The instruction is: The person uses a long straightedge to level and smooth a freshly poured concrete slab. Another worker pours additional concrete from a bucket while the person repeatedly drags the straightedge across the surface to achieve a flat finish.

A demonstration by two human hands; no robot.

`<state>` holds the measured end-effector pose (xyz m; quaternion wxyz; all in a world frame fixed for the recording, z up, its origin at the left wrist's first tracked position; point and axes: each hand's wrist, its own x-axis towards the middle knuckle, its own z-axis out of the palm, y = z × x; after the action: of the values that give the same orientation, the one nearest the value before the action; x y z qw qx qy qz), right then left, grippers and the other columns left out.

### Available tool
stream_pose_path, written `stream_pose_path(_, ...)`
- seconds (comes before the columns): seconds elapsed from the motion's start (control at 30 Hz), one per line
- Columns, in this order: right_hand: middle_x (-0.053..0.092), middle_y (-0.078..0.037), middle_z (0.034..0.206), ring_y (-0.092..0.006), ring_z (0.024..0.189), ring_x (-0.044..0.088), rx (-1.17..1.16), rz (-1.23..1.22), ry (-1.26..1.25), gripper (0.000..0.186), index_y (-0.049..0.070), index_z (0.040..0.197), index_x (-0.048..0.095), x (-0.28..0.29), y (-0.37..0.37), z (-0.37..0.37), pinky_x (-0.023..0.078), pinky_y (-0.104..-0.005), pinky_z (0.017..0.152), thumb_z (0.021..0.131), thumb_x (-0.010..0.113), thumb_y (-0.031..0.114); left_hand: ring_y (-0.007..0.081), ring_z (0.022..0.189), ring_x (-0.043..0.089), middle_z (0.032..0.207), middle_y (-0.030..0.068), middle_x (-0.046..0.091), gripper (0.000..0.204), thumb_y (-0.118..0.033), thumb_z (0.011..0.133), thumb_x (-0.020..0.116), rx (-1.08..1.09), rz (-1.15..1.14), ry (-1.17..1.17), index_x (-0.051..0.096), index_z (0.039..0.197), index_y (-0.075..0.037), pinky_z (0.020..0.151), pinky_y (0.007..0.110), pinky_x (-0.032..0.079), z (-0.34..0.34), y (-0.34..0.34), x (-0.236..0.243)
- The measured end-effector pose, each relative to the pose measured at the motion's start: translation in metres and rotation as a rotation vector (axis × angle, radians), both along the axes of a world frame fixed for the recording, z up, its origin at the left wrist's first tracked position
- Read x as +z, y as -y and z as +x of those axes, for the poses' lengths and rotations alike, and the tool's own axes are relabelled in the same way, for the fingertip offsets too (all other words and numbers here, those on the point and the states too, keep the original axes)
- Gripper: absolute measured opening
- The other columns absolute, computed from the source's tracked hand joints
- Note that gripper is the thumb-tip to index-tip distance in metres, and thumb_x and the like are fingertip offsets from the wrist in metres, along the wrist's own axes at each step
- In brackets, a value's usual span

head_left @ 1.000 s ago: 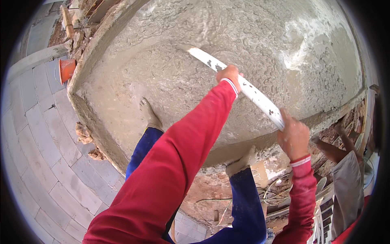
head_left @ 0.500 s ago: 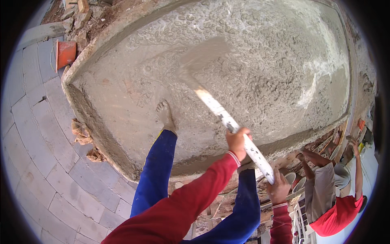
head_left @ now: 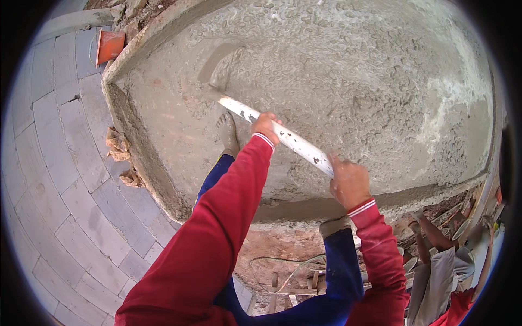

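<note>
My left hand is closed around the middle of a long white handle with dark chipped patches. My right hand grips the handle's near end. It belongs to a hoe, whose far end is coated in grey mud. Its broad head lies at the wet grey mortar in a shallow, rimmed mixing pit; how deep it sits I cannot tell. Just below the head, my mud-covered bare foot stands in the mix. My other foot is at the pit's near rim.
A raised mortar rim borders the pit. Grey paving blocks stretch along the left, with an orange bucket and crumpled brown paper beside the rim. At the lower right, another person is near several buckets; wooden pieces lie below the pit.
The hoe's head has swung left, and its handle now slants less steeply. Both my hands have moved farther out over the pit, still gripping it. The view has shifted somewhat.
</note>
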<state>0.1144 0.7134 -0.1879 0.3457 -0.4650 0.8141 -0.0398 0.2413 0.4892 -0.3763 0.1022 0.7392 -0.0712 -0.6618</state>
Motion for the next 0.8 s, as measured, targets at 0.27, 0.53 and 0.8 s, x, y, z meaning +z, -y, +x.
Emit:
stream_pose_path(0.27,0.06,-0.011,0.078,-0.0306,0.07,0.065,-0.046,0.29,-0.244,0.051,0.012,0.125,0.058,0.14,-0.269,-0.035,0.051,-0.042,0.06,0.075,0.063,0.006,0.0247,0.066,0.052,0.076,0.0099,0.049,0.012,-0.011,0.084,0.057,-0.056,0.335,-0.117,0.048,0.091,-0.006,0.067,0.044,0.05,-0.083,-0.323,0.075)
stream_pose_path(0.53,0.053,-0.008,0.074,-0.0298,0.065,0.059,-0.139,0.477,-0.454,0.057,0.012,0.121,0.06,0.274,-0.332,0.015,0.047,-0.0431,0.058,0.064,0.066,0.005,0.0238,0.066,0.058,0.071,0.0092,0.057,0.012,-0.012,0.081,0.066,0.033,0.676,-0.414,0.055,0.084,-0.007,0.068,0.042,0.051,-0.071,-0.436,0.209)
stream_pose_path(0.8,0.054,-0.008,0.081,-0.0272,0.064,0.059,-0.067,0.093,-0.134,0.055,0.013,0.127,0.056,0.101,-0.107,0.119,0.05,-0.0416,0.059,0.073,0.063,0.009,0.0213,0.058,0.051,0.065,0.0053,0.049,0.011,-0.007,0.081,0.06,0.135,0.156,-0.264,0.05,0.079,-0.009,0.062,0.038,0.049,0.106,-0.134,0.096)
